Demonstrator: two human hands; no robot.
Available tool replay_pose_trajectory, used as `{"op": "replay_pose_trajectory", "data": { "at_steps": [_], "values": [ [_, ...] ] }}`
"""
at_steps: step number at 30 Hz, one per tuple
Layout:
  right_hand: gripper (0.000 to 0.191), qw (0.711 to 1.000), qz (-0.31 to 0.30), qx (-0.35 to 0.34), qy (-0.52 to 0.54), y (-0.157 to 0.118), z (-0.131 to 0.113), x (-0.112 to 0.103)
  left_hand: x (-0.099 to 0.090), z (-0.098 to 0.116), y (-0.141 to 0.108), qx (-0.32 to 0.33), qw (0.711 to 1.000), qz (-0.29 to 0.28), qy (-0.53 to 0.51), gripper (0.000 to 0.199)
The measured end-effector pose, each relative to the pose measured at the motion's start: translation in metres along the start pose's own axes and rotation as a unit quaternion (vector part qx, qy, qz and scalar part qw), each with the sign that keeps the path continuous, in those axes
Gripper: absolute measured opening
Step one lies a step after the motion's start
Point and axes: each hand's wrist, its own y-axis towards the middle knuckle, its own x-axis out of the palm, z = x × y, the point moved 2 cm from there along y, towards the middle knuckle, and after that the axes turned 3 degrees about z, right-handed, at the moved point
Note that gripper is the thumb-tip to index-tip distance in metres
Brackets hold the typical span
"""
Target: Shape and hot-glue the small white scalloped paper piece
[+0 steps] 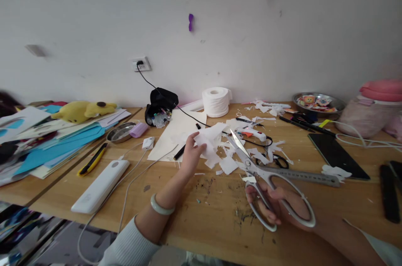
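My left hand pinches a piece of thin white paper between thumb and fingers, above the scraps on the wooden table. In my right hand is a large pair of silver scissors, my fingers through the handle loops. The blades point up and left, slightly parted, with their tips just right of the paper and apart from it. Torn white paper scraps lie around and beneath the blades. A metal ruler lies behind the scissors, partly hidden by them.
At the back stands a white paper roll. A white power bank with cables and a yellow utility knife lie left. A hot glue gun sits among scraps; a dark phone and a metal bowl are right.
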Motion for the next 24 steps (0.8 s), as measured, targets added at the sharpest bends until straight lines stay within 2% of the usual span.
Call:
{"op": "replay_pose_trajectory", "data": {
  "at_steps": [5, 9, 13, 17, 21, 24],
  "values": [
    [0.03, 0.999, -0.022, -0.005, -0.035, 0.002, 0.002, 0.001, 0.005, 0.0, -0.001, -0.05, 0.997, -0.035, -0.039, 0.027],
    [0.037, 0.999, -0.017, 0.018, -0.049, 0.001, -0.007, 0.01, 0.007, 0.003, -0.005, -0.064, 0.996, -0.035, -0.049, 0.038],
    [0.039, 0.997, 0.031, 0.063, -0.012, -0.004, -0.011, 0.012, 0.007, 0.006, -0.009, -0.04, 0.998, -0.015, -0.056, 0.049],
    [0.038, 0.988, 0.074, 0.128, 0.052, -0.007, -0.007, 0.003, 0.008, 0.009, -0.014, -0.005, 0.998, -0.005, -0.06, 0.052],
    [0.031, 0.985, 0.063, 0.142, 0.073, -0.007, -0.002, -0.004, 0.012, 0.012, -0.02, 0.033, 0.998, -0.027, -0.047, 0.047],
    [0.036, 0.989, 0.041, 0.125, 0.068, -0.008, -0.001, -0.005, 0.013, 0.011, -0.023, 0.035, 0.998, -0.036, -0.034, 0.042]
  ]
}}
